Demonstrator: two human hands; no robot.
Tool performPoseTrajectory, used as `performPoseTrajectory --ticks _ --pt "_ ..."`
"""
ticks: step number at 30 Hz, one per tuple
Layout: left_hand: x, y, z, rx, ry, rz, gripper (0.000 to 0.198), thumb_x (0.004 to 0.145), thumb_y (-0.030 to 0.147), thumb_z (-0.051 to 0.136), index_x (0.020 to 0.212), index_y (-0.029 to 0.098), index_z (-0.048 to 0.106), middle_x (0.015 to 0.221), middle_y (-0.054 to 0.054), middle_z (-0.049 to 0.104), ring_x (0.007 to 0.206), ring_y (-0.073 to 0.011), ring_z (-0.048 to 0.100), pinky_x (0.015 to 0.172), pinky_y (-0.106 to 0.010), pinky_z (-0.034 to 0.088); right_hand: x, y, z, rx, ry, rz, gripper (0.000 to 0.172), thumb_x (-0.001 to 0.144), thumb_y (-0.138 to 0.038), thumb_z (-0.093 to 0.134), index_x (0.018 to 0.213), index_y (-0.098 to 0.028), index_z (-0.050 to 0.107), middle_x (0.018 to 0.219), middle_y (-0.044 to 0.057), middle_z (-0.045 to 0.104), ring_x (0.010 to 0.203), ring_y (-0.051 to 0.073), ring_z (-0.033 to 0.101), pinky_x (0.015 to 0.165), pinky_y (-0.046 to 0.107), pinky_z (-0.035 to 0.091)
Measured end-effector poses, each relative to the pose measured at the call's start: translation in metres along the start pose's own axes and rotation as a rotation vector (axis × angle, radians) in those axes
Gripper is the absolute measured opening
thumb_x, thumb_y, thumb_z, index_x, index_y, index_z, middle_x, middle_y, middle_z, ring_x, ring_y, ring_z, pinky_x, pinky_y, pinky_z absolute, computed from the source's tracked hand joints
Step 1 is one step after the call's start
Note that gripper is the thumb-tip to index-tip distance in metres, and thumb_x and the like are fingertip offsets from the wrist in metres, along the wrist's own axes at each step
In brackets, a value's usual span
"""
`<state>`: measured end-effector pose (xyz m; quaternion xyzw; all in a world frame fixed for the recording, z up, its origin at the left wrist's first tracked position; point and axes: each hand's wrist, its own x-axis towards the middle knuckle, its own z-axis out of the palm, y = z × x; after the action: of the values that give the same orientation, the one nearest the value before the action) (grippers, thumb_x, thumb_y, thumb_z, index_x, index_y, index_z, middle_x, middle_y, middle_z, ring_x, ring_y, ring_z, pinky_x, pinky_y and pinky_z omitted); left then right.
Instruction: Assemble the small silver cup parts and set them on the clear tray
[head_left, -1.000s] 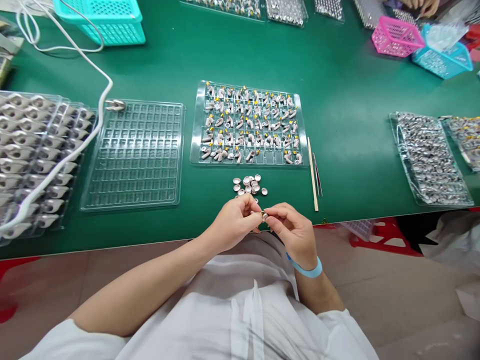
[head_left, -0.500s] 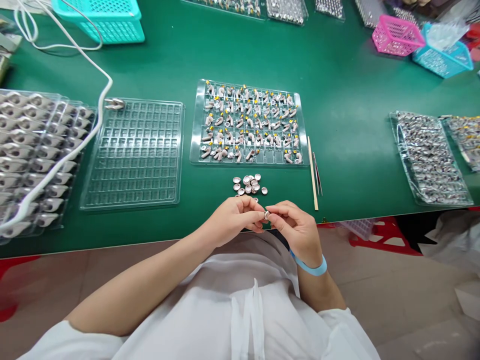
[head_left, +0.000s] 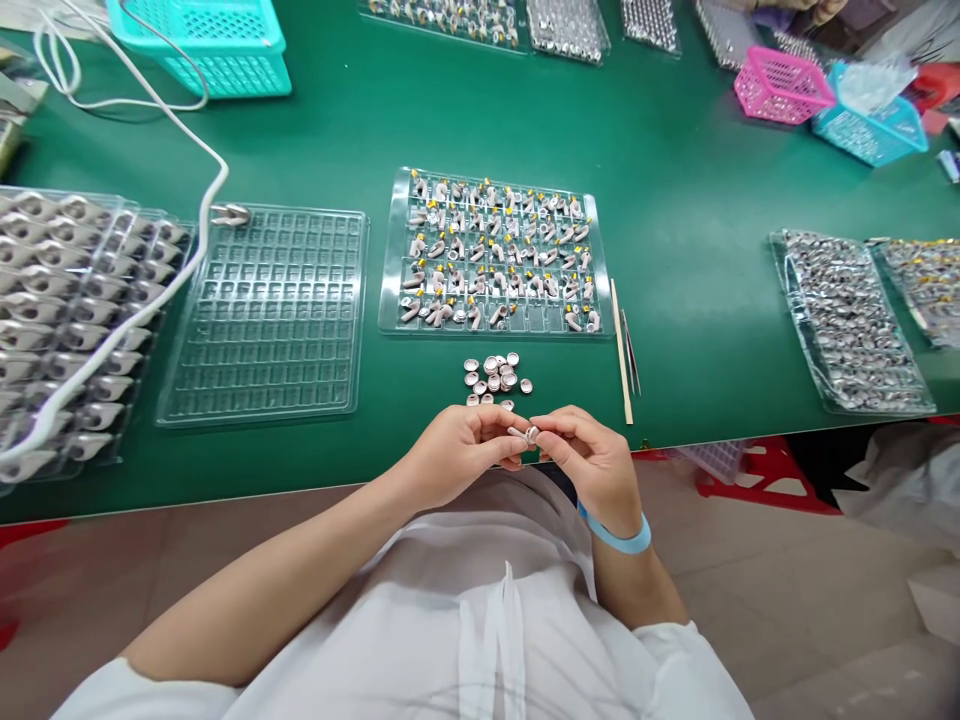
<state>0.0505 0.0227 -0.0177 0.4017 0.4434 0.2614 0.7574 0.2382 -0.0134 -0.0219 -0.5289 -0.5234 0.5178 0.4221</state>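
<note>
At the table's front edge, my left hand (head_left: 466, 452) and my right hand (head_left: 596, 462) meet, both closed in a pinch on one small pale earbud part (head_left: 531, 434). Its light stem points toward my left fingers, while my right thumb and fingertips press at its round end. Just beyond my hands lies a loose pile of small round earbud caps (head_left: 493, 381). Past the pile is a clear tray (head_left: 391, 275) of stemmed earbud parts (head_left: 498, 247) with yellow bits. A wooden stick (head_left: 622, 352) and metal tweezers (head_left: 631, 352) lie beyond my right hand.
A clear tray (head_left: 259, 408) to the left holds one metallic piece (head_left: 231, 215). Further left, a white cable (head_left: 135, 318) crosses trays of grey cases (head_left: 34, 282). Filled trays (head_left: 847, 325) lie at right. Teal (head_left: 225, 60), pink (head_left: 784, 85) and blue (head_left: 870, 125) baskets stand at the back.
The pinched earbud part has turned, so its pale stem now shows between my fingers. My hands stay almost in place; the whole view has shifted slightly.
</note>
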Motion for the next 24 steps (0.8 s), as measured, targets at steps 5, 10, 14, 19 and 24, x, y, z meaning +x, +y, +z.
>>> performPoseTrajectory --ticks 5,10,14,19,24 --pt "-0.004 0.002 0.000 0.094 0.001 0.046 0.020 0.079 0.031 0.073 0.089 0.014 0.074 0.071 -0.004 0.073 0.068 -0.0173 0.070 0.073 -0.030 0.059 -0.001 0.001 0.000 0.006 -0.012 -0.036 0.013 0.090 -0.029 0.067 0.100 -0.027 0.076 0.090 0.004 0.068 0.081 0.016 0.065 0.068 0.028 0.059" --pt "-0.006 0.003 -0.003 0.212 -0.019 0.063 0.017 0.082 0.030 0.070 0.089 0.016 0.076 0.073 -0.003 0.074 0.070 -0.0165 0.070 0.070 -0.025 0.056 -0.002 0.002 -0.004 -0.076 -0.045 -0.077 0.015 0.090 -0.027 0.067 0.102 -0.028 0.076 0.089 0.003 0.069 0.079 0.015 0.065 0.066 0.026 0.055" --pt "-0.006 0.000 -0.006 0.231 -0.017 0.046 0.013 0.082 0.028 0.070 0.087 0.018 0.077 0.071 -0.002 0.073 0.068 -0.0155 0.070 0.066 -0.023 0.054 -0.002 0.001 -0.005 -0.118 -0.071 -0.089 0.015 0.090 -0.026 0.067 0.102 -0.027 0.076 0.090 0.004 0.070 0.080 0.015 0.066 0.065 0.026 0.054" --pt "-0.008 0.002 -0.006 0.207 -0.028 0.029 0.011 0.080 0.023 0.070 0.086 0.017 0.077 0.072 -0.002 0.074 0.068 -0.0153 0.069 0.067 -0.023 0.056 -0.002 0.000 -0.005 -0.096 -0.092 -0.088 0.014 0.089 -0.026 0.069 0.100 -0.026 0.077 0.088 0.004 0.072 0.079 0.016 0.067 0.066 0.027 0.055" --pt "-0.011 0.007 -0.004 0.164 0.000 0.035 0.012 0.076 0.022 0.073 0.085 0.016 0.078 0.073 -0.003 0.076 0.067 -0.0164 0.070 0.068 -0.025 0.058 -0.002 0.003 -0.004 -0.001 -0.098 -0.062 0.015 0.088 -0.026 0.070 0.102 -0.028 0.077 0.090 0.004 0.072 0.079 0.015 0.068 0.069 0.028 0.058"
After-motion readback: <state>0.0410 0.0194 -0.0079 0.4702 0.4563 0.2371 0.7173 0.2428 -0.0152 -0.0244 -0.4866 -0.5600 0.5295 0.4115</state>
